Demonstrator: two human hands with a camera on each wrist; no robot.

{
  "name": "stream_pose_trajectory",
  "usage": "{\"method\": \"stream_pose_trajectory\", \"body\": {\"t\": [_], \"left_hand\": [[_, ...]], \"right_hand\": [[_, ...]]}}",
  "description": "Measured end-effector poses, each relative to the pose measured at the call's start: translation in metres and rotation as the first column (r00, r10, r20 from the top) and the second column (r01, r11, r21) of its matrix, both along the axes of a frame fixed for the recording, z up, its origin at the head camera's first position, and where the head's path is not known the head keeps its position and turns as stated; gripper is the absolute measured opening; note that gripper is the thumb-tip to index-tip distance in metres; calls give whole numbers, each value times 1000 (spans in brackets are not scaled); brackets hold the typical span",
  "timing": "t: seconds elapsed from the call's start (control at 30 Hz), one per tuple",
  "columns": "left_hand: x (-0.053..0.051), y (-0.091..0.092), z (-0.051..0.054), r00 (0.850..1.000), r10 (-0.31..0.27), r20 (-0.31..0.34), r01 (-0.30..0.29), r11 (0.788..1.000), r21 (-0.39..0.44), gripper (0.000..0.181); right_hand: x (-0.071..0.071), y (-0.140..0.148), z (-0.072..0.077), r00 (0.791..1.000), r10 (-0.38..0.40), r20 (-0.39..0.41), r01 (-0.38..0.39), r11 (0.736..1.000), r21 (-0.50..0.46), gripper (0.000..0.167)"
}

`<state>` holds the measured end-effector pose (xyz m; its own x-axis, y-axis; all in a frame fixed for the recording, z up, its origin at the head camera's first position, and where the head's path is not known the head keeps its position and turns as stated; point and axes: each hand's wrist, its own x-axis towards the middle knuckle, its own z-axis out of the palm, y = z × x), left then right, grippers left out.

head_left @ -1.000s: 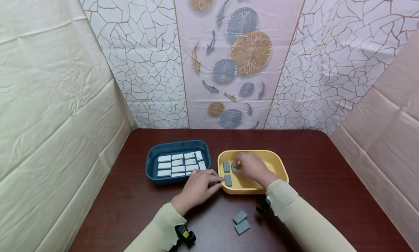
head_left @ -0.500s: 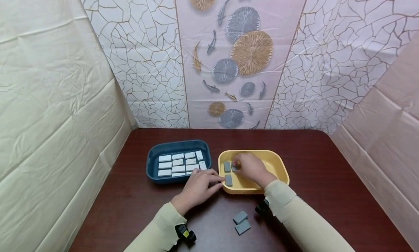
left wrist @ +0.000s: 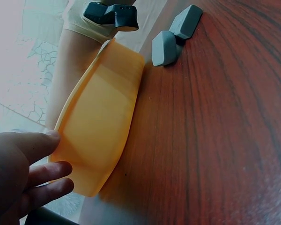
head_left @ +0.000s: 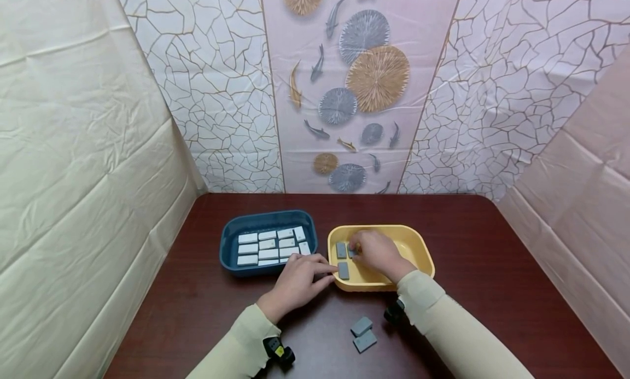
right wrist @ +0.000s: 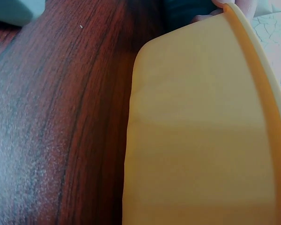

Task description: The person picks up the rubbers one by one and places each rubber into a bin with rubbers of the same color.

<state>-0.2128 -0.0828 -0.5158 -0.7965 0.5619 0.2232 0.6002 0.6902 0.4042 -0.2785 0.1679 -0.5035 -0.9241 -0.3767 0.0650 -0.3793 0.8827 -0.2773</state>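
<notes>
My right hand point(head_left: 379, 253) reaches into the yellow tub point(head_left: 418, 237) and pinches a small grey rectangular block point(head_left: 351, 252), mostly covered by the fingers. Two more grey blocks lie inside, one point(head_left: 341, 250) just left of the held block and another point(head_left: 343, 270) nearer the front wall. My left hand point(head_left: 300, 280) touches the tub's left front corner with fairly straight fingers. In the left wrist view its fingertips point(left wrist: 51, 136) meet the rim and outer wall. The right wrist view shows the tub's outer side point(right wrist: 201, 117), while my right hand is out of sight there.
A dark blue tub point(head_left: 228, 248) holding rows of white blocks point(head_left: 268, 254) stands left of the yellow one. Two loose grey blocks, one point(head_left: 361, 326) touching the other point(head_left: 365, 341), lie on the dark red table point(head_left: 472, 313) before the yellow tub.
Almost nothing has moved. My right hand keeps its place over the grey block in the yellow tub, and my left hand stays at the rim.
</notes>
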Motion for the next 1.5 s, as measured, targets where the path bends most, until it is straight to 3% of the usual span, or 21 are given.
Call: {"method": "stream_pose_trajectory", "body": {"t": [0.63, 0.97, 1.5], "left_hand": [[1, 0, 2, 1000, 4, 11, -4, 1000, -5, 30], [0, 1, 1, 1000, 8, 4, -7, 1000, -7, 31], [0, 1, 0, 1000, 15, 3, -15, 1000, 12, 30]], "right_hand": [[12, 2, 7, 1000, -18, -15, 18, 999, 31, 20], [38, 7, 25, 998, 16, -56, -19, 999, -44, 21], [88, 4, 40, 986, 56, -159, -77, 989, -128, 11]]}}
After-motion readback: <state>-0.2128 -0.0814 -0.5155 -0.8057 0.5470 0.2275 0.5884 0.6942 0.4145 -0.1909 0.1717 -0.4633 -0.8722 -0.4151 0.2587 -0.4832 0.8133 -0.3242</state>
